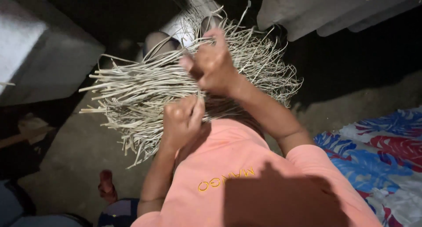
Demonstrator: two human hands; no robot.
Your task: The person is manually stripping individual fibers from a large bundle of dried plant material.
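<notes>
**Both fists in the dry strips**

Head view: left hand [182, 119] and right hand [213, 62] grip the fanned bundle of pale strips [145, 95] at chest height, fingers closed; brittle ends could snap or slip loose onto the floor [74, 165]

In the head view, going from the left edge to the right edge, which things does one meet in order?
Grey concrete block → bundle of pale dried strips → left hand → right hand → flower-patterned cloth.
</notes>
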